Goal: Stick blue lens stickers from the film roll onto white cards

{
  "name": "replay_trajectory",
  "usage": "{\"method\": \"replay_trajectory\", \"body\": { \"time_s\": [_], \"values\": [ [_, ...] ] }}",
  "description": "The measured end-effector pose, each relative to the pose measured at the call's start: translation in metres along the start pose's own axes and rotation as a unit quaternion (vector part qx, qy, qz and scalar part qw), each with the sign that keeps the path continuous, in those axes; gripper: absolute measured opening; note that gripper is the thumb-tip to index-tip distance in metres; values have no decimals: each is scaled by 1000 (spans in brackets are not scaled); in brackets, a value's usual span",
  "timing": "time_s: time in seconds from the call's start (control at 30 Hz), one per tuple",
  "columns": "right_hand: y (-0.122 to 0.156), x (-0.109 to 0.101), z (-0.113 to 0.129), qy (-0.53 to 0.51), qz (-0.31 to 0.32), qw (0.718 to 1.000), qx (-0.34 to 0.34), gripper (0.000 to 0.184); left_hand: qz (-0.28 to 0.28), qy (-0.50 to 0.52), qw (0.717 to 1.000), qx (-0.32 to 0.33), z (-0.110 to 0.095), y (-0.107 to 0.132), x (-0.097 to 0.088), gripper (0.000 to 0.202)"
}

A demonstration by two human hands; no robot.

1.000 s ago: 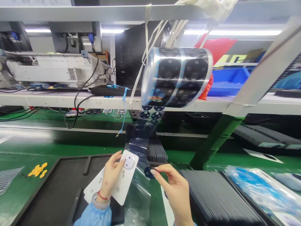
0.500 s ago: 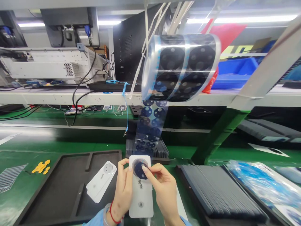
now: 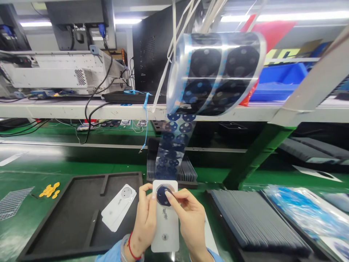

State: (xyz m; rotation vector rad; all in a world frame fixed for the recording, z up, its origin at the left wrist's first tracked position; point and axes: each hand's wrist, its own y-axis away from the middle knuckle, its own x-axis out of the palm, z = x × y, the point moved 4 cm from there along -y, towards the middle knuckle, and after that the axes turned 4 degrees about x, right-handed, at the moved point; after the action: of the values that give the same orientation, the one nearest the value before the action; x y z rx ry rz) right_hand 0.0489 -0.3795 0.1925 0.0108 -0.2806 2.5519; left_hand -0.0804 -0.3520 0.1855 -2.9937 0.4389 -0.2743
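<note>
My left hand (image 3: 145, 220) grips the left edge of a white phone back cover (image 3: 165, 231), held upright with dark characters and a small emblem on it. A dark blue round film sticker (image 3: 161, 196) with small holes lies over the circular area near the cover's top. The thumb and fingers of my right hand (image 3: 191, 222) pinch the sticker's right edge. Whether the sticker is fully stuck down I cannot tell. To the left, overlapping white covers (image 3: 117, 208) rest in a black tray (image 3: 68, 213).
A large roll of round film stickers (image 3: 215, 72) hangs at the shelf edge (image 3: 131, 111), its strip (image 3: 174, 145) trailing down. A rack of thin dark sheets (image 3: 256, 218) stands at right, beside clear blue-tinted plastic film (image 3: 297, 211). Several yellow pieces (image 3: 49, 190) lie at left.
The round sticker has shifted slightly up and now sits more squarely within the cover's circular area. The camera view has moved a little. Both hands keep their grips.
</note>
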Motion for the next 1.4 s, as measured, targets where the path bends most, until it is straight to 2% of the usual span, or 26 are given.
{"method": "replay_trajectory", "body": {
  "time_s": [0.13,0.5,0.63,0.73,0.8,0.83,0.93,0.97,1.03,1.07,1.1,1.13,1.2,1.27,1.33,1.37,1.4],
  "values": [
    [-1,0,-2,-1,-1,1000,7,32,8,-17,1000,-2,-1,0,0,37],
    [1,2,-1,5,-13,1000,-27,27,23,-100,993,65,-3,-1,-2,41],
    [5,4,0,44,-41,993,-99,19,41,-105,992,64,-3,-2,-2,40],
    [8,7,4,126,-100,966,-200,12,22,-137,988,68,-1,-4,-4,41],
    [8,10,6,172,-126,947,-239,13,18,-141,988,59,1,-6,-6,40],
    [7,11,6,180,-134,945,-239,22,13,-128,990,50,1,-7,-7,38],
    [0,8,3,137,-133,964,-187,72,5,-47,999,7,0,-9,-6,42],
    [-4,8,0,105,-104,978,-148,76,7,-24,1000,-6,-1,-10,-4,44],
    [-10,13,-10,31,3,999,-36,55,21,-19,999,-23,-1,-13,0,47],
    [-11,17,-15,-2,58,998,21,45,26,-30,999,-28,0,-15,1,48],
    [-12,20,-19,-27,95,993,67,44,30,-41,998,-34,1,-18,1,50],
    [-12,21,-21,-43,114,988,97,46,40,-44,997,-43,3,-21,1,51],
    [-17,17,-21,-46,103,988,105,51,68,-31,995,-59,8,-30,-4,53],
    [-29,0,-19,-21,61,994,91,54,70,-45,995,-46,9,-41,-19,49],
    [-47,-33,-21,33,7,996,80,54,22,-165,986,-10,8,-54,-49,43],
    [-57,-52,-26,73,1,994,84,53,-4,-274,962,0,8,-61,-66,41],
    [-67,-73,-34,112,-3,989,96,53,-18,-395,918,-20,13,-67,-83,42]
  ]
}}
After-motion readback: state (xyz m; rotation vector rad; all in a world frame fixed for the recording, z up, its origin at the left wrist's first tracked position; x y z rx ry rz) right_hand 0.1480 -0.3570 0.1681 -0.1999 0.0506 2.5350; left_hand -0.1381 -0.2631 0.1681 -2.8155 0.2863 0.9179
